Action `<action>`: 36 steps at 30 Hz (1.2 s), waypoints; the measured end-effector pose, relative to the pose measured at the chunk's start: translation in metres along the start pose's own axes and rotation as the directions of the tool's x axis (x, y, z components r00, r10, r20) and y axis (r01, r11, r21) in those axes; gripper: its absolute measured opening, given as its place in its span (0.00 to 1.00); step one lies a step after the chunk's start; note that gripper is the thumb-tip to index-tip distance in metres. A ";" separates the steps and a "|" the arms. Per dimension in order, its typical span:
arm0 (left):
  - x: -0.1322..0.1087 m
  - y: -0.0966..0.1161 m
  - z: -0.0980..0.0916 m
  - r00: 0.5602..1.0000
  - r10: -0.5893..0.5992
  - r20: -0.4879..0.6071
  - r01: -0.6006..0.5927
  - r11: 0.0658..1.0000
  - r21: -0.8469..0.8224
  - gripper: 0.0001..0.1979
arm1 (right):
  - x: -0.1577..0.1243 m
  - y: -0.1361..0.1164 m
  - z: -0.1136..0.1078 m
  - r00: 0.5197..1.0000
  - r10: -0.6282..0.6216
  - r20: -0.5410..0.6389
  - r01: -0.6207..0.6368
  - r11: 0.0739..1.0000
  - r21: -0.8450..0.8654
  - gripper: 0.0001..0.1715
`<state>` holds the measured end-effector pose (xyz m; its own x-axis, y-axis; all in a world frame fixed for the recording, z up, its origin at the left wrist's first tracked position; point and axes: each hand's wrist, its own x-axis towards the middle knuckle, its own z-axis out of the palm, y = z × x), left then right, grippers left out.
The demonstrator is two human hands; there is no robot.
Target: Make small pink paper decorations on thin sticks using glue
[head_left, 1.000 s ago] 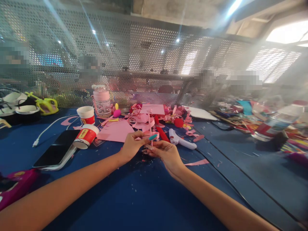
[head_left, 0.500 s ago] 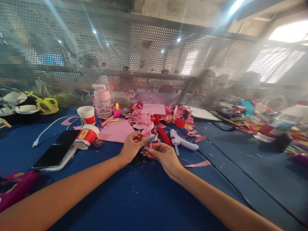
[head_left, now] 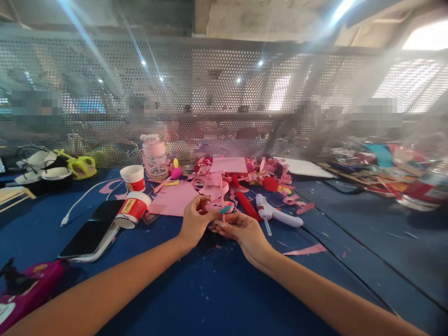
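Observation:
A thin pink strip stands upright between my hands over the middle of the blue table. My left hand pinches it with the thumb, whose nail is teal, and a bent forefinger. Just below, the fingers of my right hand close on the strip's lower end; the exact fingertip contact is partly hidden. Behind my left hand lies a pink sheet. To the right of the strip are a long red object and a white glue gun, its nozzle toward my hands.
Pink scraps heap up at the back before a perforated metal screen. Two paper cups, one upright and one tipped, lie near a phone and a pink-lidded bottle. A black cord crosses the right side.
The camera view has shifted, so the table things appear lower and mostly farther right. Both hands keep their hold on the pink strip, with little visible change in their pose.

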<state>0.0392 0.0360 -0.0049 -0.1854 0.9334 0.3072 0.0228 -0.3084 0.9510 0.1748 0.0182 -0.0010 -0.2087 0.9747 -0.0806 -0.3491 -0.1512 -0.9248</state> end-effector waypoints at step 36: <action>-0.002 0.001 0.001 0.986 -0.018 0.164 0.028 0.998 -0.062 0.15 | -0.002 -0.006 -0.010 0.998 0.056 0.037 -0.051 0.992 -0.118 0.17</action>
<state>0.0401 0.0337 -0.0044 -0.0221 0.9561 0.2921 -0.0431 -0.2928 0.9552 0.1865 0.0186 0.0007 -0.2617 0.9578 -0.1186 -0.2272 -0.1806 -0.9570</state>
